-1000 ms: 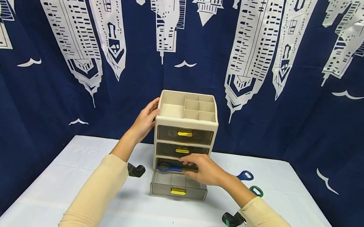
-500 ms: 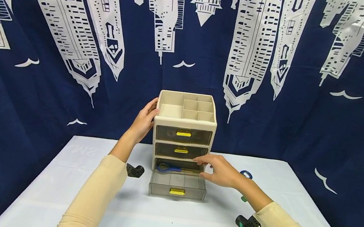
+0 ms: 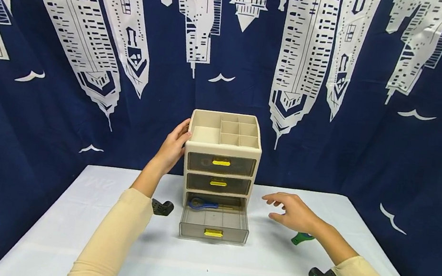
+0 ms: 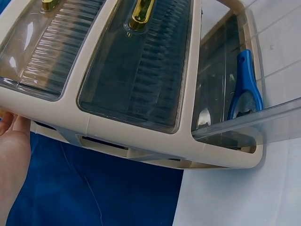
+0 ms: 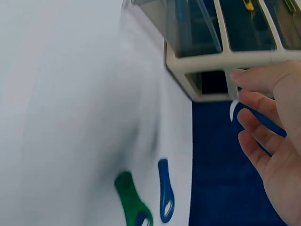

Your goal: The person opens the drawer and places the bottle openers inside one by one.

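My left hand (image 3: 171, 148) rests against the upper left side of a cream drawer organizer (image 3: 224, 147), thumb near its top edge. Its bottom drawer (image 3: 213, 234) is pulled out. Inside lies a blue bottle opener (image 4: 245, 80), ring end toward the organizer's left side; in the head view this opener (image 3: 203, 204) lies at the back of the drawer. My right hand (image 3: 293, 212) is in the air right of the organizer, fingers loosely bent and holding nothing. Below it on the table lies a green bottle opener (image 5: 131, 197), beside a blue one (image 5: 165, 190) that the hand and arm hide from the head view.
Two upper drawers (image 3: 221, 163) with gold handles are closed. The organizer's top has several divided compartments (image 3: 206, 134). It stands on a white-covered table (image 3: 199, 274), with a dark blue skyline-print cloth (image 3: 155, 113) hanging behind.
My right hand has moved right, from over the open drawer to beside the organizer, uncovering the drawer's inside. My left hand stays against the organizer.
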Tool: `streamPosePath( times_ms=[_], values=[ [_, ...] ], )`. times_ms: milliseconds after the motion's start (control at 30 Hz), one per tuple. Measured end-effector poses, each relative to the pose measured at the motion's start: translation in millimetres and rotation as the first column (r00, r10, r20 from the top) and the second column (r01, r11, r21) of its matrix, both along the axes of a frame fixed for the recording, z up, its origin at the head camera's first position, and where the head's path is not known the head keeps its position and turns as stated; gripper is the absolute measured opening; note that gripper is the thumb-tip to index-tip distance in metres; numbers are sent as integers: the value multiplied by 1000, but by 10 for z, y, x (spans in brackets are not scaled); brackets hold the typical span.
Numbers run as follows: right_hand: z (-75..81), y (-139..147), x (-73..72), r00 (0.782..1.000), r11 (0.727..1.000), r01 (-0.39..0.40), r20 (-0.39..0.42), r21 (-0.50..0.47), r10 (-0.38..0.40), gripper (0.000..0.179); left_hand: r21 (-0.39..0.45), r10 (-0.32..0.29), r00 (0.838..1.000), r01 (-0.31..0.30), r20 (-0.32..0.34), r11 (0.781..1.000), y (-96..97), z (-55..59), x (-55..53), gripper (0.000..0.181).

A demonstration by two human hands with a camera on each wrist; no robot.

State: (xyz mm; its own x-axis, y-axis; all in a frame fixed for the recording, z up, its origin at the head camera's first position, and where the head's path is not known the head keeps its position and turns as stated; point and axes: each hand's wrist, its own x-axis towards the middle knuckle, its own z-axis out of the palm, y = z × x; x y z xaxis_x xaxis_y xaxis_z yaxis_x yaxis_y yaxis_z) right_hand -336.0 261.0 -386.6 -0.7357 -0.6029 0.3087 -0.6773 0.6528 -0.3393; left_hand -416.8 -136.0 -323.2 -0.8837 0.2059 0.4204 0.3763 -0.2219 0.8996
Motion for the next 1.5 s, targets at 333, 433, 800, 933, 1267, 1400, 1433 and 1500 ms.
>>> streamPosePath(
  times_ms=[333, 433, 800, 933, 1267, 1400, 1433, 1500],
  values=[
    [-222, 458, -41, 994, 995, 95, 45, 2, -95, 41, 1, -9, 1000, 9, -4, 1000, 7, -13, 1, 56],
    [-290, 601, -47, 989, 993, 117, 88, -9, -116, 41, -3, -11, 1000, 11, 0, 1000, 9, -14, 3, 55],
    [-540, 1000, -103, 888, 949, 314, 362, -29, -283, 42, -5, -15, 1000, 15, -1, 1000, 22, -5, -12, 57],
    [-587, 1068, -95, 872, 957, 288, 422, -31, -249, 48, 6, -9, 1000, 9, 0, 1000, 31, 12, 0, 56],
    [-679, 1135, -205, 903, 987, 162, 407, -17, -141, 48, 19, -8, 1000, 8, 5, 1000, -5, -15, -18, 56],
    [-674, 1111, -238, 900, 980, 199, 392, 13, -188, 44, 18, -12, 1000, 12, -3, 1000, -1, -21, -23, 56],
    [-667, 1099, -241, 900, 977, 211, 384, 29, -205, 43, 19, -12, 1000, 12, -3, 1000, -1, -21, -24, 57],
    [-653, 1071, -243, 904, 971, 230, 357, 62, -237, 40, 14, -14, 1000, 15, -6, 1000, -4, -22, -27, 57]
  ],
)
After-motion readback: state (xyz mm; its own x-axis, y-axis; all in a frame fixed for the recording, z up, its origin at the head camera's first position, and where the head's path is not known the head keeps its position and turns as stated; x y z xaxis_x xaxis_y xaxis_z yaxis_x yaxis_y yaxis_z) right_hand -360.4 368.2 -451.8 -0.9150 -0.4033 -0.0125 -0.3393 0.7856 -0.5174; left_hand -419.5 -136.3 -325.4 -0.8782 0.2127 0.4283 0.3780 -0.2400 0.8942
